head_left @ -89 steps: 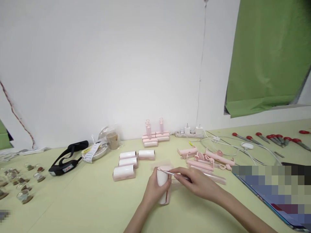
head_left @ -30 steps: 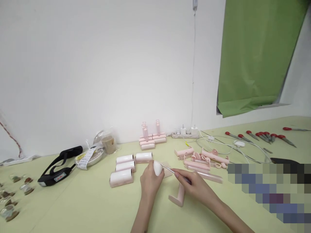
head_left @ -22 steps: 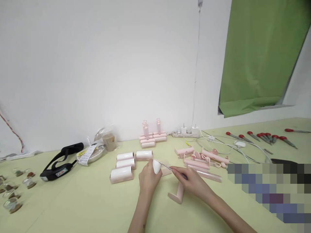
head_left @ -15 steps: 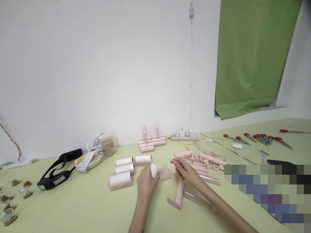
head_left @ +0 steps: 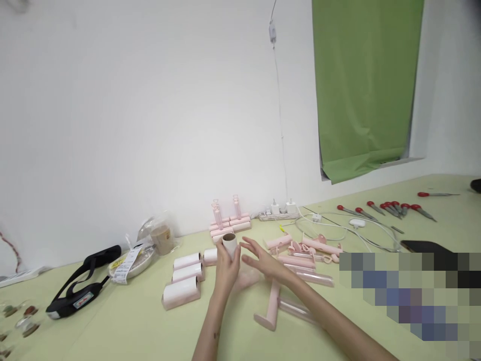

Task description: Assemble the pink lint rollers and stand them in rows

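Observation:
My left hand [head_left: 225, 271] is wrapped round a white lint roller roll [head_left: 230, 243] and holds it upright, its brown cardboard core facing up. Just right of the roll, my right hand [head_left: 263, 259] has its fingers apart, the fingertips close to the roll's side; I cannot tell whether they touch it. Under the hands lies a blurred translucent pink cover [head_left: 246, 280]. Several white rolls in pink covers [head_left: 182, 291] lie to the left. A pink roller handle [head_left: 271, 311] lies in front of my right forearm, beside a clear pink tube [head_left: 295, 308].
More pink handles and parts [head_left: 300, 255] are heaped on the right. Pink rollers [head_left: 240, 220] with upright handles stand by the wall, near a power strip [head_left: 280, 214] with white cables. Red-ended tools [head_left: 394, 208] lie far right. A black strap [head_left: 78, 296] and bagged cup [head_left: 163, 238] are left.
My left hand has turned the roll upright, core end up, and raised it slightly. The thin white piece in my right hand's fingers is gone from view; those fingers have spread. The view has shifted.

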A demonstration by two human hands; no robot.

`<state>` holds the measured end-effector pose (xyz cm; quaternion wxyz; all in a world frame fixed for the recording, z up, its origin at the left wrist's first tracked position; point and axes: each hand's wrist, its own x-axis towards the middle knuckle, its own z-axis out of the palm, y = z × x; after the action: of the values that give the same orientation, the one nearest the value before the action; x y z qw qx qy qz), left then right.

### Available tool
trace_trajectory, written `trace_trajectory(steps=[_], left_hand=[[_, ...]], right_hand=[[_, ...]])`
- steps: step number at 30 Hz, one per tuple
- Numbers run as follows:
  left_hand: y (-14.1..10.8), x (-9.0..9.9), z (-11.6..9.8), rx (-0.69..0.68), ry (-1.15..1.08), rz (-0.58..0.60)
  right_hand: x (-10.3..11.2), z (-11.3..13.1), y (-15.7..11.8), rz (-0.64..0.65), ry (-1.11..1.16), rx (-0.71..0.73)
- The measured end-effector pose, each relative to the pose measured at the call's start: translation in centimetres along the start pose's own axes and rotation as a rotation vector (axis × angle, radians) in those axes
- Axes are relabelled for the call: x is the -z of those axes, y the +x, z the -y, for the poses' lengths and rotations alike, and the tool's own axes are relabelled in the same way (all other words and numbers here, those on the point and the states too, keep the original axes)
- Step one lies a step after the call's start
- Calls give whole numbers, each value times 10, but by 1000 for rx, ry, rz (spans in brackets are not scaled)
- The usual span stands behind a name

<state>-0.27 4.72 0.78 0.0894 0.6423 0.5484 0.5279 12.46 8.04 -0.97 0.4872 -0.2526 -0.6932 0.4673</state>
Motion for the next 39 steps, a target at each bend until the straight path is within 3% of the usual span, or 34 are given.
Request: trace_trajectory(steps=[2,5,9,11,13,16,17,19,21,24,28,32,35,39], left_hand=[[6,1,-3,-10,-42,-6],[13,5,-13,-21,-99,-30],[18,19,-15,-76,-248,-292],[20,24,-8,-93,-204,-330],[18,25,3,-98,20,-106],[7,14,18,-125,353,382],[1,8,22,-133,411,471],[-10,-3,26,-134,470,517],[-18,-9,28,-143,530,515],[-21,-2,31,-181,598,505],[-13,16,46,-150,683,452],[0,21,67,-103,694,431],[10,21,75,-87,654,426],[11,23,68,-64,556,376]], right_hand=[[-5,-6,-4,44,13,-10],[-15,-8,-3,1,45,5],[-16,-3,4,-202,83,52],[-6,3,6,-336,114,85],[8,10,6,-458,150,101],[28,21,3,-577,189,99],[33,23,1,-596,194,97],[37,25,-2,-604,191,91],[36,25,-4,-574,175,79],[29,22,-5,-482,126,58],[23,20,-4,-363,6,37],[29,28,-8,-246,-162,21],[42,38,-26,-37,-409,-4],[58,43,-66,323,-999,-123]])
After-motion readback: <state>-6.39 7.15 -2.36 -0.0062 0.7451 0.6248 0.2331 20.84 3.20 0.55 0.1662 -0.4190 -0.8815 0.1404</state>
